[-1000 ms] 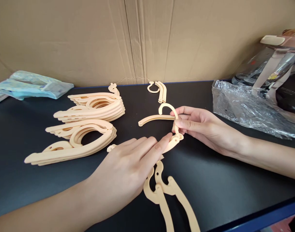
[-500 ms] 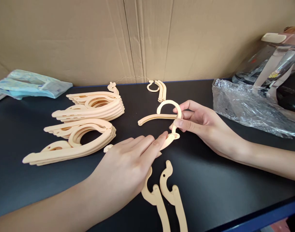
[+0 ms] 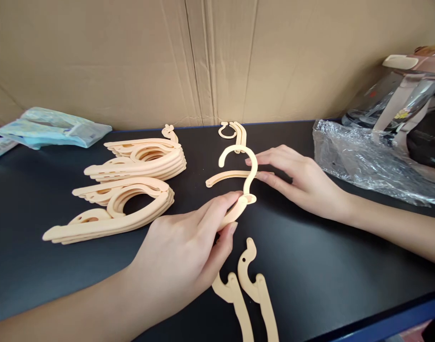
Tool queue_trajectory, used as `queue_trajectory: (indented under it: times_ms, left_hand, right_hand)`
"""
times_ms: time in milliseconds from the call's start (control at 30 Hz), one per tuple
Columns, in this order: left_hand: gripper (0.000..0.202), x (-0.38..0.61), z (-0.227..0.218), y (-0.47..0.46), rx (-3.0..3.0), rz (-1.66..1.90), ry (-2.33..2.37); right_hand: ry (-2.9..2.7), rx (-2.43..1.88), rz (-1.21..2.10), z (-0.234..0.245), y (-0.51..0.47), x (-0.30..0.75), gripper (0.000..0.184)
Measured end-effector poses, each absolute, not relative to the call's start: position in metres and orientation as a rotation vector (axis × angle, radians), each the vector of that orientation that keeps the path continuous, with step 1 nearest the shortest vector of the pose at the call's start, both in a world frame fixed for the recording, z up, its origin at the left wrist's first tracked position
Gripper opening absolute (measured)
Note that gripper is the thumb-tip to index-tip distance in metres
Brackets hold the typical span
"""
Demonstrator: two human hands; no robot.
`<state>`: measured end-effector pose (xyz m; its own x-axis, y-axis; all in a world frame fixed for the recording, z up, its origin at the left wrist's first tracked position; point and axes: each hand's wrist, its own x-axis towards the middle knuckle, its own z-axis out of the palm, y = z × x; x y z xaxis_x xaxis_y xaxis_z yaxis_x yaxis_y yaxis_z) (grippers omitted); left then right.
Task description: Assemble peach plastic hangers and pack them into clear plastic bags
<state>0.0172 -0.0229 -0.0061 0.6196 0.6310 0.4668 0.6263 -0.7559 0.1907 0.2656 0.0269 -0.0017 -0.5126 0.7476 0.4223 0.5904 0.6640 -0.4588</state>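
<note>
My left hand pinches a folding clothes hanger by its beige arm, over the middle of the table. Its round hook stands up from the joint, with the opening facing left. My right hand is just right of the hook, fingers stretched out and thumb apart. A slim curved hanger arm lies behind the hook, its right end by my right thumb; whether they touch I cannot tell. Two notched hanger pieces lie in front, one partly hidden by my left hand.
Folded hangers are stacked in two piles, a rear pile and a front pile, on the black table. Small loose parts lie at the back. Clear plastic wrap, a bottle and a blue packet flank the sides.
My right hand has let go of the hook and its fingers have spread. The hook has shifted left and tilted slightly, with my left hand keeping hold of the hanger arm.
</note>
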Motion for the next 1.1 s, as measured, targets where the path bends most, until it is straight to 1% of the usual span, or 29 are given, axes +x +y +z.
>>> queue_trajectory:
  times_ms: [133, 233, 333, 467, 567, 667, 733, 867, 967, 1000, 1100]
  left_hand:
    - [0.035, 0.017, -0.008, -0.025, 2.751, 0.762, 1.154]
    - [0.035, 0.016, -0.007, -0.025, 2.709, 0.736, 1.146]
    - [0.034, 0.016, -0.006, -0.024, 2.659, 0.728, 1.149]
    - [0.034, 0.016, -0.004, -0.023, 2.588, 0.695, 1.213]
    - [0.025, 0.016, -0.003, -0.022, 2.566, 0.673, 1.242]
    - [0.014, 0.016, -0.004, -0.021, 2.567, 0.670, 1.255]
    - [0.016, 0.015, -0.006, -0.021, 2.583, 0.678, 1.270]
    - [0.019, 0.015, -0.006, -0.020, 2.587, 0.690, 1.295]
    - [0.015, 0.015, -0.004, -0.020, 2.561, 0.697, 1.285]
    - [0.014, 0.015, -0.003, -0.020, 2.558, 0.699, 1.282]
    - [0.012, 0.015, -0.002, -0.020, 2.555, 0.703, 1.283]
  right_hand:
    - [-2.454, -1.044, 0.217, -0.004, 0.031, 0.266, 0.020]
    - [-2.416, -1.114, 0.094, -0.005, 0.029, 0.264, 0.025]
    - [-2.452, -1.102, 0.076, -0.007, 0.028, 0.263, 0.029]
    - [-2.444, -1.030, 0.116, -0.008, 0.029, 0.263, 0.017]
    - [-2.306, -1.002, 0.230, -0.009, 0.027, 0.264, 0.006]
    - [-2.211, -1.006, 0.332, -0.009, 0.023, 0.264, 0.013]
    - [-2.202, -0.985, 0.327, -0.007, 0.021, 0.264, 0.016]
    - [-2.222, -0.945, 0.241, -0.002, 0.019, 0.264, 0.011]
    - [-2.267, -0.950, 0.136, 0.002, 0.020, 0.265, 0.027]
    - [-2.278, -0.924, 0.122, 0.002, 0.021, 0.265, 0.030]
    - [-2.338, -0.764, 0.151, 0.002, 0.022, 0.264, 0.023]
